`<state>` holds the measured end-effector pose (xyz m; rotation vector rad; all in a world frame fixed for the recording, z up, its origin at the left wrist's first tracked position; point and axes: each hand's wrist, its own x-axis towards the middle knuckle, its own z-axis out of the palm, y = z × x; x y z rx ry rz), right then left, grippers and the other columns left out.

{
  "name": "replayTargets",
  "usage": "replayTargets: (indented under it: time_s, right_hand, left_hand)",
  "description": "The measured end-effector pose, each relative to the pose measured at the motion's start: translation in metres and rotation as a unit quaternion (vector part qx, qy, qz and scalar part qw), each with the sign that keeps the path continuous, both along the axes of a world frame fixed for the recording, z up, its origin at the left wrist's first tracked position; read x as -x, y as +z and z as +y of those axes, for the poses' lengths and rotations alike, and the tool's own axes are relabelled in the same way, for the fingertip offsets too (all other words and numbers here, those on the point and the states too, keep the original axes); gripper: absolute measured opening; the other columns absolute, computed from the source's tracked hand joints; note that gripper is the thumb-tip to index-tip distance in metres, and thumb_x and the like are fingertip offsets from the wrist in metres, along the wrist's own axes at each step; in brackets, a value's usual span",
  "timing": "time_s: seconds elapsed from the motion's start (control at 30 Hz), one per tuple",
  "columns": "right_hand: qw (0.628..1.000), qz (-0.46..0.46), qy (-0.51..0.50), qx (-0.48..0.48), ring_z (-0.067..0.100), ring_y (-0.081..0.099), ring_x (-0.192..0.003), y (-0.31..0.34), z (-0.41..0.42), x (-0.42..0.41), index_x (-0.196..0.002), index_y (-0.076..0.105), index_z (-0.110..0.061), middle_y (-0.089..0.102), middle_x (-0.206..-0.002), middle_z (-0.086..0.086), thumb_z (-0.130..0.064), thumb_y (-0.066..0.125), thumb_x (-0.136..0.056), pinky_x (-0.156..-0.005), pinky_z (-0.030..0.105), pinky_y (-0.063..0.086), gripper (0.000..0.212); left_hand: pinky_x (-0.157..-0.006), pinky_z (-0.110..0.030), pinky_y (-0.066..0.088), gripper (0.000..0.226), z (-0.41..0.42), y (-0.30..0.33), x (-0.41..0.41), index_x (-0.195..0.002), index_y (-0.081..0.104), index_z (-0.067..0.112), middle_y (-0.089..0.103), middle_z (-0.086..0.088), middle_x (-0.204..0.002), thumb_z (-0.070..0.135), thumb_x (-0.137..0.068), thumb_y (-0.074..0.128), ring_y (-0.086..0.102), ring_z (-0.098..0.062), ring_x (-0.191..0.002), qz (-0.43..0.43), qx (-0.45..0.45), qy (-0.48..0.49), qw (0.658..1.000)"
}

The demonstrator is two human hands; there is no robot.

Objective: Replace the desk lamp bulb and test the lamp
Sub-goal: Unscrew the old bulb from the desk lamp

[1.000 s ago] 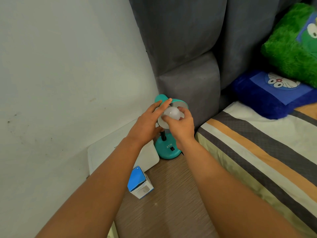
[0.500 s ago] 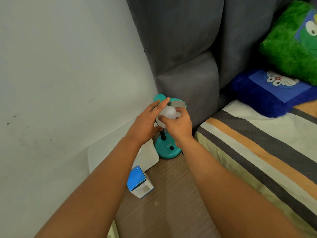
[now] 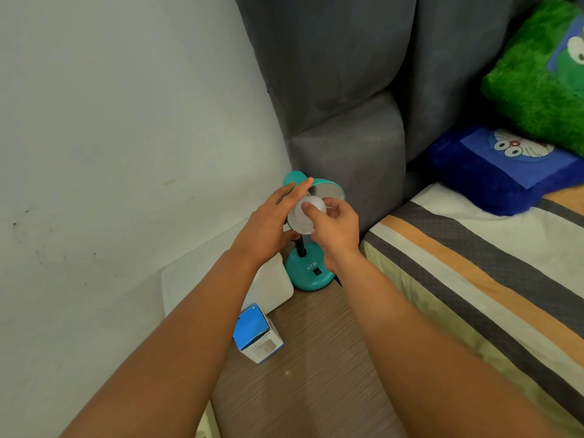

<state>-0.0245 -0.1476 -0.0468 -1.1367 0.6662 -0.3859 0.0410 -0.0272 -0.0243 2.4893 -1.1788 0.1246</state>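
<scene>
1. The right hand [image 3: 336, 233] pinches the white bulb [image 3: 306, 216] with thumb and fingertips closed on its rounded front; the bulb sits at the mouth of the lamp's shade, though how far its base is seated in the socket cannot be seen.
2. The left hand [image 3: 268, 227] lies flat against the left side of the shade [image 3: 328, 188], fingers [image 3: 303, 188] straight and together, bracing it rather than gripping; the thumb is tucked beneath, near the lamp's black neck [image 3: 301, 246].
3. The teal desk lamp [image 3: 308, 270] stands on a round base lettered "ATN" in pale print, with a small black switch [image 3: 317, 272] just below the letters; its setting is too small to read.
4. Left of the lamp base, touching or nearly so, is a white rounded box [image 3: 273, 287].
5. Nearer the camera than the lamp, a small bulb carton [image 3: 257, 338] with a blue top and white sides stands on the brown wood-grain tabletop [image 3: 309, 368]; its print is too fine to read.
6. Right of the lamp lies a striped bedsheet [image 3: 474, 263]; behind the lamp rises a grey padded headboard [image 3: 347, 147].
7. Beyond the sheet, far right of the lamp, rest a blue cartoon-cat cushion [image 3: 505, 165] and a green plush cushion [image 3: 537, 74].
</scene>
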Motion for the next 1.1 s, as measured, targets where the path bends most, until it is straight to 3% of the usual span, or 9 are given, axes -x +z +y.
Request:
replayTargets:
  time_s: [0.13, 0.27, 0.43, 0.57, 0.77, 0.9, 1.1]
  right_hand:
    - [1.000, -0.006, 0.000, -0.003, 0.024, 0.063, -0.103, 0.003, -0.005, 0.001, -0.120, 0.056, -0.023, 0.060, -0.115, 0.001, -0.024, 0.083, -0.074, -0.072, 0.040, 0.063, 0.053]
    - [0.993, 0.017, 0.012, 0.115, 0.021, 0.060, -0.107, 0.000, -0.007, 0.003, -0.126, 0.055, -0.021, 0.057, -0.123, 0.002, -0.024, 0.086, -0.070, -0.084, 0.034, 0.058, 0.064]
    - [0.987, 0.000, 0.004, 0.158, 0.018, 0.059, -0.105, 0.004, -0.003, 0.008, -0.129, 0.055, -0.019, 0.058, -0.115, -0.002, -0.028, 0.082, -0.075, -0.079, 0.027, 0.053, 0.061]
    - [0.981, 0.010, 0.027, 0.194, 0.024, 0.058, -0.111, 0.001, -0.005, 0.010, -0.127, 0.049, -0.027, 0.058, -0.124, 0.002, -0.016, 0.085, -0.071, -0.088, 0.043, 0.057, 0.067]
    - [0.931, 0.021, 0.033, 0.363, 0.028, 0.057, -0.109, -0.004, -0.006, 0.018, -0.126, 0.047, -0.031, 0.045, -0.128, 0.003, -0.007, 0.079, -0.075, -0.090, 0.041, 0.054, 0.065]
    - [0.927, -0.003, 0.043, 0.374, 0.027, 0.056, -0.111, -0.012, -0.009, 0.024, -0.126, 0.046, -0.030, 0.045, -0.128, 0.003, -0.007, 0.078, -0.076, -0.087, 0.040, 0.056, 0.064]
    - [0.940, -0.025, 0.021, 0.340, 0.017, 0.059, -0.102, -0.025, -0.012, 0.041, -0.119, 0.044, -0.029, 0.058, -0.113, -0.005, -0.021, 0.085, -0.069, -0.080, 0.039, 0.057, 0.064]
  left_hand:
    - [-0.107, -0.046, 0.048, 0.093, 0.000, 0.000, 0.001, -0.154, 0.016, 0.046, 0.033, 0.000, -0.158, 0.017, -0.088, 0.075, 0.049, -0.021, -0.134, 0.005, 0.003, -0.001, 1.000]
    - [-0.109, -0.046, 0.046, 0.094, -0.001, 0.001, 0.001, -0.153, 0.017, 0.048, 0.034, 0.000, -0.158, 0.016, -0.087, 0.076, 0.048, -0.022, -0.136, 0.003, -0.003, 0.001, 1.000]
    - [-0.109, -0.047, 0.046, 0.091, -0.002, 0.002, 0.003, -0.154, 0.017, 0.046, 0.034, 0.000, -0.158, 0.018, -0.088, 0.074, 0.047, -0.023, -0.137, 0.006, -0.003, 0.006, 1.000]
    - [-0.109, -0.047, 0.046, 0.090, -0.001, 0.003, 0.003, -0.154, 0.018, 0.045, 0.033, 0.001, -0.158, 0.020, -0.089, 0.074, 0.047, -0.022, -0.137, 0.008, -0.007, 0.003, 1.000]
    - [-0.107, -0.045, 0.048, 0.087, -0.003, 0.006, 0.008, -0.154, 0.020, 0.042, 0.035, 0.000, -0.156, 0.020, -0.089, 0.073, 0.051, -0.018, -0.130, 0.012, 0.001, 0.007, 1.000]
    - [-0.108, -0.048, 0.046, 0.087, -0.004, 0.007, 0.008, -0.154, 0.019, 0.042, 0.036, 0.000, -0.156, 0.021, -0.089, 0.073, 0.048, -0.024, -0.136, 0.014, -0.008, 0.010, 1.000]
    - [-0.110, -0.047, 0.044, 0.093, -0.005, 0.010, 0.014, -0.155, 0.015, 0.041, 0.030, -0.002, -0.160, 0.019, -0.088, 0.075, 0.044, -0.026, -0.139, -0.001, -0.034, 0.034, 0.999]
